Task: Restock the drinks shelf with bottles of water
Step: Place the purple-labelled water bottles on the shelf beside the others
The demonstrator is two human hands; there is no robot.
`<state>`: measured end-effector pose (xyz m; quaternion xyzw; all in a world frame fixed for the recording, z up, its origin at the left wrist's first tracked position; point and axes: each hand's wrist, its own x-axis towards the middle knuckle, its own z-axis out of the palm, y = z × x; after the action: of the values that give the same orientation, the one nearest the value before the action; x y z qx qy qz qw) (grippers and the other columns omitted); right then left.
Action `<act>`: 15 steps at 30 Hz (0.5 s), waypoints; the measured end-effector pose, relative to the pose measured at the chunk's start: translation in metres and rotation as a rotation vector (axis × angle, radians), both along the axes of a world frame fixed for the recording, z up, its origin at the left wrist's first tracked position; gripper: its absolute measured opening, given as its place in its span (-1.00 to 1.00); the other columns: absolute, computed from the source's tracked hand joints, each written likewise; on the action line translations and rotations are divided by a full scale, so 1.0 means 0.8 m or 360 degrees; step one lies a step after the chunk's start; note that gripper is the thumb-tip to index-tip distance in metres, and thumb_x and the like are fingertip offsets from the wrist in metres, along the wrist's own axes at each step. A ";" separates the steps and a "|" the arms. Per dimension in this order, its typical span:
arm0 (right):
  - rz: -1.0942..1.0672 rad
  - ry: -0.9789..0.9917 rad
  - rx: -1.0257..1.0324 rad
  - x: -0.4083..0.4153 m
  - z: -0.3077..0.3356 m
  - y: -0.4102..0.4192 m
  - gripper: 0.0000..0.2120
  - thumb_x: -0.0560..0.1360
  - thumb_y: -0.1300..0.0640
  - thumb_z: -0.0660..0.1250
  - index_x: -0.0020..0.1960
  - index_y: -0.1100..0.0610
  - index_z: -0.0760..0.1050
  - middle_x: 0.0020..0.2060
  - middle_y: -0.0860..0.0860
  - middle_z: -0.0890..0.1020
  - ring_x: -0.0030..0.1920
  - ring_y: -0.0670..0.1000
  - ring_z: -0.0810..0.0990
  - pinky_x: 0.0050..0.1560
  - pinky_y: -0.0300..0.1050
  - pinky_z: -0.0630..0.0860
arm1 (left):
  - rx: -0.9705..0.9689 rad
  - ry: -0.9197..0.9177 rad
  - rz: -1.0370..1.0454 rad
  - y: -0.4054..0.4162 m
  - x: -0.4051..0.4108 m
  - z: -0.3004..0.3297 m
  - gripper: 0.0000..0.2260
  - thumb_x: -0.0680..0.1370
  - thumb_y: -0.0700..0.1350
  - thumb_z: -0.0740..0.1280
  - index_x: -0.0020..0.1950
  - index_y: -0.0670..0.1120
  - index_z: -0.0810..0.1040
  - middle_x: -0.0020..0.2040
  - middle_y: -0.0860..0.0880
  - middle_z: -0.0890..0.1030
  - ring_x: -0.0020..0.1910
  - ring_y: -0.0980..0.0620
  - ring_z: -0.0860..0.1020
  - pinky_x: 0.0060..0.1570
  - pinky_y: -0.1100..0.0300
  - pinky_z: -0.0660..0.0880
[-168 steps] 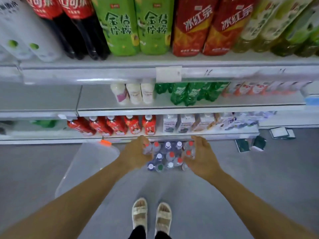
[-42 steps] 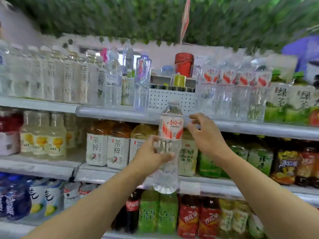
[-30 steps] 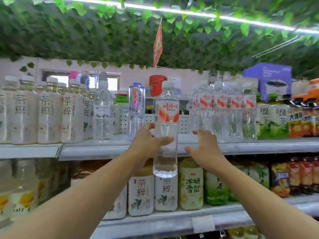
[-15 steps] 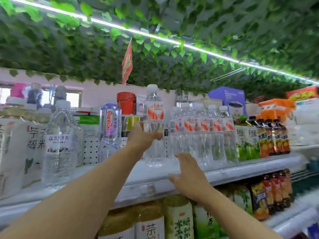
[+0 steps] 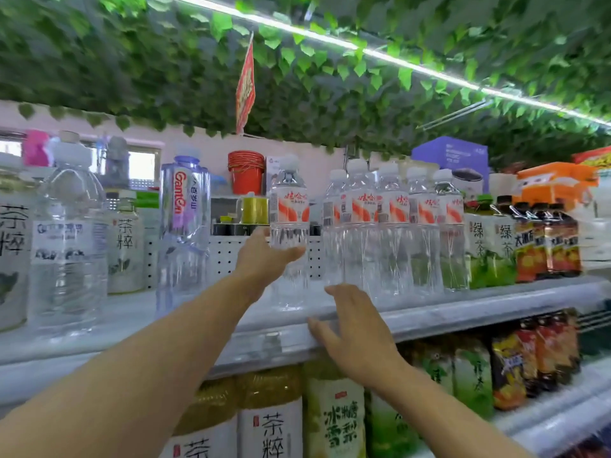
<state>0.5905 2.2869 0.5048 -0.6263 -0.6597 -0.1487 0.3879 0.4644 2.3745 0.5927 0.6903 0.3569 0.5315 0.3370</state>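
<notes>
A clear water bottle [image 5: 290, 206] with a red-and-white label and white cap stands upright on the top shelf [image 5: 463, 309], in a gap left of a row of matching water bottles [image 5: 390, 226]. My left hand [image 5: 264, 259] grips it at mid-height, thumb across the front. My right hand [image 5: 357, 328] hovers at the shelf's front edge below the row, fingers spread and holding nothing.
Left of the gap stand a tall Ganten bottle [image 5: 185, 226], a large water jug [image 5: 66, 242] and tea bottles. Green and dark tea bottles [image 5: 489, 242] fill the right end. A white perforated basket [image 5: 228, 256] and red bucket [image 5: 246, 171] sit behind. Tea bottles [image 5: 271, 421] line the lower shelf.
My left hand has lifted the bottle from in front of the lower shelves up onto the top shelf. My right hand has dropped away from it to the shelf edge.
</notes>
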 end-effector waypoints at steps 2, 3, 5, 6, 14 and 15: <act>-0.0001 -0.0121 0.0046 0.004 -0.009 0.002 -0.51 0.57 -0.18 0.09 0.42 0.02 0.22 0.38 -0.07 0.30 0.38 -0.06 0.22 0.43 -0.15 0.14 | -0.0036 0.0103 -0.0006 0.001 -0.002 0.001 -0.49 0.43 -0.21 0.46 0.31 -0.08 0.32 0.15 -0.08 0.53 0.09 -0.09 0.51 -0.09 0.08 0.45; 0.0009 -0.0186 0.0084 0.007 -0.014 0.004 -0.50 0.56 -0.21 0.04 0.39 0.02 0.27 0.33 -0.06 0.35 0.34 -0.05 0.26 0.42 -0.13 0.17 | -0.0056 0.0160 0.0000 0.001 -0.003 0.002 -0.49 0.43 -0.24 0.45 0.30 -0.08 0.31 0.14 -0.08 0.52 0.08 -0.09 0.51 -0.11 0.06 0.44; 0.0046 -0.0275 0.0169 0.013 -0.023 0.009 -0.46 0.50 -0.25 -0.03 0.33 0.03 0.35 0.24 -0.06 0.43 0.25 -0.05 0.33 0.35 -0.18 0.21 | -0.0082 0.0237 0.0024 0.004 -0.003 0.005 -0.50 0.43 -0.25 0.45 0.28 -0.08 0.30 0.15 -0.08 0.52 0.09 -0.10 0.50 -0.12 0.03 0.44; 0.0053 -0.0302 0.0222 0.017 -0.027 0.013 -0.47 0.50 -0.25 -0.01 0.30 0.03 0.38 0.20 -0.05 0.46 0.21 -0.05 0.36 0.30 -0.20 0.20 | -0.0087 0.0256 0.0035 0.007 -0.001 0.006 -0.50 0.43 -0.24 0.45 0.28 -0.08 0.29 0.16 -0.10 0.51 0.09 -0.11 0.50 -0.12 0.02 0.44; 0.0061 -0.0412 0.0483 0.032 -0.035 0.035 -0.60 0.52 -0.20 0.08 0.15 0.06 0.42 0.00 -0.03 0.54 0.01 0.00 0.47 0.11 -0.12 0.26 | -0.0169 0.0337 0.0113 0.046 0.041 0.011 -0.35 0.46 -0.24 0.42 0.44 -0.10 0.14 0.39 -0.20 0.34 0.28 -0.24 0.42 0.10 -0.07 0.48; 0.0071 -0.0418 0.0498 0.033 -0.035 0.036 -0.60 0.52 -0.20 0.07 0.14 0.06 0.42 0.00 -0.04 0.54 0.00 0.00 0.47 0.10 -0.12 0.26 | -0.0184 0.0338 0.0116 0.052 0.047 0.013 -0.34 0.47 -0.25 0.41 0.45 -0.11 0.12 0.40 -0.20 0.32 0.29 -0.24 0.41 0.13 -0.09 0.48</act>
<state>0.6169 2.3158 0.4767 -0.5188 -0.6872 -0.3212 0.3943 0.5023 2.4159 0.6029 0.7087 0.4455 0.4459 0.3168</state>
